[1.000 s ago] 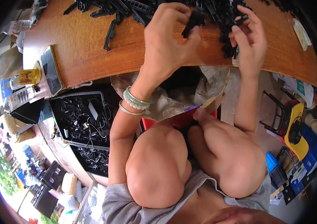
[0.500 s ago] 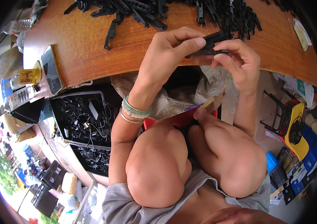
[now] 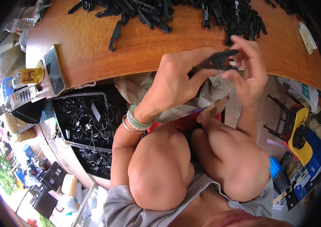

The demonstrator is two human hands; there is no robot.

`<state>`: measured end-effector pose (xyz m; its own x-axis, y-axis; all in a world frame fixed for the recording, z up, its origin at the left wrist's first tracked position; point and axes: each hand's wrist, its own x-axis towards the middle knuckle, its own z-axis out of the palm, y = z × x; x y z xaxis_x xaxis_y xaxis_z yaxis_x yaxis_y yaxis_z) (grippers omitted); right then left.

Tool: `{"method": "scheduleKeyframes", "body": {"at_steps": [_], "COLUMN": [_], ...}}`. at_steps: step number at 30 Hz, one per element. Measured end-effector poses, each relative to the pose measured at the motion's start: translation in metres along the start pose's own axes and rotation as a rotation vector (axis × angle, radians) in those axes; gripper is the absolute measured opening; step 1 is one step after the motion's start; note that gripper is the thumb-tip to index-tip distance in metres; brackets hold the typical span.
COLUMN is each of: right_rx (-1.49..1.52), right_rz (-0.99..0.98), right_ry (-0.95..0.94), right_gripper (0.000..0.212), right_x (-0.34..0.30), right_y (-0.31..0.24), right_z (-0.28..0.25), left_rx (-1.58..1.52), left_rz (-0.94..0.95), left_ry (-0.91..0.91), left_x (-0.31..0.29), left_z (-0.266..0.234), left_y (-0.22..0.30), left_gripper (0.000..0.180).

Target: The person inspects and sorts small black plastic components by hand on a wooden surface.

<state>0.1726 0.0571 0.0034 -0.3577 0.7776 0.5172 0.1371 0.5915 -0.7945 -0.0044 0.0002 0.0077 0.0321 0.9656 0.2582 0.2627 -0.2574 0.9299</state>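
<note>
Pinching black plastic strip | left hand fingers grasping | right hand fingers grasping

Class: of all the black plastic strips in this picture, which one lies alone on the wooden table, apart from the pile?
The black strip lying lengthwise below the pile's left end; bare wood surrounds it.

1. Far side of the table is jammed with a pile of black plastic parts, no way through there.
2. The near strip of wood by the table edge is mostly bare, one stray black strip on it.
3. Left end is blocked by a phone and a yellow-capped jar.
4. Below the edge, crumpled bag and knees fill the gap.
</note>
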Motion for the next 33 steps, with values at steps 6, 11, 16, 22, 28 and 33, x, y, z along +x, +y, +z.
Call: {"method": "scheduleKeyframes", "body": {"at_steps": [6,11,16,22,28,33], "right_rx": [0.172,0.134,0.045,0.187,0.284,-0.623], "right_rz": [0.145,0.184,0.131,0.311,0.290,-0.139], "right_ry": [-0.072,-0.073,-0.039,-0.072,-0.457,-0.037], "right_gripper": [0.040,0.033,0.025,0.029,0.021,0.014], "right_x": [-0.005,-0.009,-0.009,-0.016,0.005,0.049], "right_y": [0.001,-0.001,-0.003,-0.002,0.002,0.041], "right_z": [-0.001,-0.003,-0.002,0.002,0.012,0.022], "left_rx": [0.038,0.113,0.077,0.068,0.518,0.931], "left_rz": [0.071,0.096,0.127,-0.040,0.119,0.264], "left_ry": [0.002,-0.003,0.008,-0.137,0.312,0.325], "left_x": [-0.002,0.000,0.002,0.000,0.010,0.038], "left_z": [0.000,-0.002,-0.003,-0.015,-0.056,-0.056], "left_y": [0.002,0.007,0.005,0.003,-0.039,-0.060], "left_gripper": [0.033,0.027,0.028,0.030,0.012,0.014]}}
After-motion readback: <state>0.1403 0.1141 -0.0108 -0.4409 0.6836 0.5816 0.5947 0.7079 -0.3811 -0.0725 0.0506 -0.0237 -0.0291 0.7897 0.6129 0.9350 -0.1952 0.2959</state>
